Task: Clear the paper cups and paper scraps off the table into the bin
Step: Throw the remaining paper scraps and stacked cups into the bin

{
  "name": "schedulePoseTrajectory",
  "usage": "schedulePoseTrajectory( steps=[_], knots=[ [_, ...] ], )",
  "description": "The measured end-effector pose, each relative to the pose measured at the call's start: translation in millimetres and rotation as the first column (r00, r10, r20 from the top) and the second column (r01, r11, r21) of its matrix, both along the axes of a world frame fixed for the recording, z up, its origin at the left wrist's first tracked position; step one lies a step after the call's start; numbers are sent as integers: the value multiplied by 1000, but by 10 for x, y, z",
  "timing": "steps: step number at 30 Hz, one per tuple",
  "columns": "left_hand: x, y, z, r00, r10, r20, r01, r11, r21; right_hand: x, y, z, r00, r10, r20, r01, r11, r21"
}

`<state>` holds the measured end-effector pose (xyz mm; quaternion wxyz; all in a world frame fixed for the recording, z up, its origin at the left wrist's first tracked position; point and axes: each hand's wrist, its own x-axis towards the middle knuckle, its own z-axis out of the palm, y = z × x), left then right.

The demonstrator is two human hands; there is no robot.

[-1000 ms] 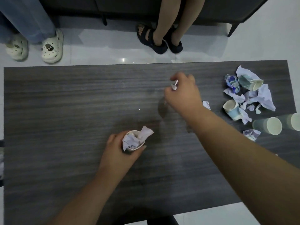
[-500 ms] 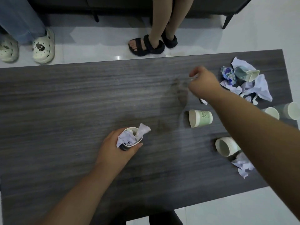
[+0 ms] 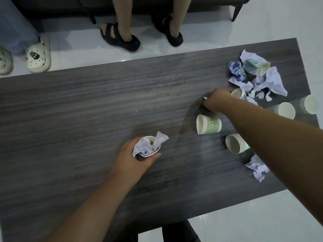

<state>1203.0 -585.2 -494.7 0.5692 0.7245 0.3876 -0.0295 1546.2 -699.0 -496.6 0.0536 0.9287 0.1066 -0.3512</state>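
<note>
Two hands are over the dark table (image 3: 87, 105). The left hand (image 3: 134, 159) is curled around a paper cup (image 3: 148, 149) stuffed with crumpled paper, held near the middle of the table. The right hand (image 3: 215, 100) is closed in a fist with a tiny white scrap (image 3: 205, 98) poking out of it. Just below that fist, a green cup (image 3: 208, 124) lies on its side. Nearby lies a stack of cups (image 3: 236, 143). More cups and a pile of paper scraps (image 3: 258, 81) sit at the table's right end.
</note>
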Motion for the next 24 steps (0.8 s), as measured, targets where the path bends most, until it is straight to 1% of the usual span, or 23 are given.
schedulePoseTrajectory(
  steps=[1,2,3,5,7,8,9,10,11,12,13,16,18,19,21,24],
  knots=[
    [19,-12,18,1000,-7,-12,7,1000,3,-14,-3,46,1000,-24,-9,24,1000,13],
    [46,-20,41,999,-17,-28,17,1000,8,-42,11,122,998,-61,-5,61,996,71],
    [73,-34,64,999,-33,-43,34,999,22,-88,36,215,996,-89,8,86,982,167],
    [147,-75,109,997,-56,-48,59,997,50,-294,76,478,994,-110,-18,109,918,381],
    [247,-124,162,996,-80,-37,81,996,48,-681,67,791,992,-28,-123,92,830,551],
    [303,-150,177,994,-104,-35,105,994,41,-912,29,915,983,39,-180,78,797,599],
    [359,-175,181,988,-149,-46,151,988,38,-1141,-26,992,974,110,-197,38,782,623],
    [410,-209,195,976,-207,-67,210,977,39,-1347,-94,1016,970,182,-159,-46,785,618],
    [461,-245,215,961,-262,-91,267,962,50,-1532,-165,1008,966,247,-79,-154,792,591],
    [503,-284,243,948,-302,-104,309,949,64,-1681,-235,981,958,288,5,-241,794,557],
    [532,-328,272,942,-319,-102,327,943,65,-1788,-306,947,954,295,61,-280,797,535],
    [562,-461,323,944,-323,-66,324,946,15,-1877,-538,861,961,265,83,-268,804,532],
    [580,-541,352,923,-377,-76,377,926,-8,-1843,-681,833,957,271,108,-283,778,561],
    [593,-585,354,910,-407,-80,407,913,-8,-1816,-742,837,948,288,134,-312,772,554],
    [639,-687,371,894,-440,-89,441,897,-3,-1758,-855,870,915,375,151,-397,768,502],
    [712,-849,365,907,-411,-96,415,909,25,-1694,-998,915,868,482,123,-480,748,459]
  ],
)
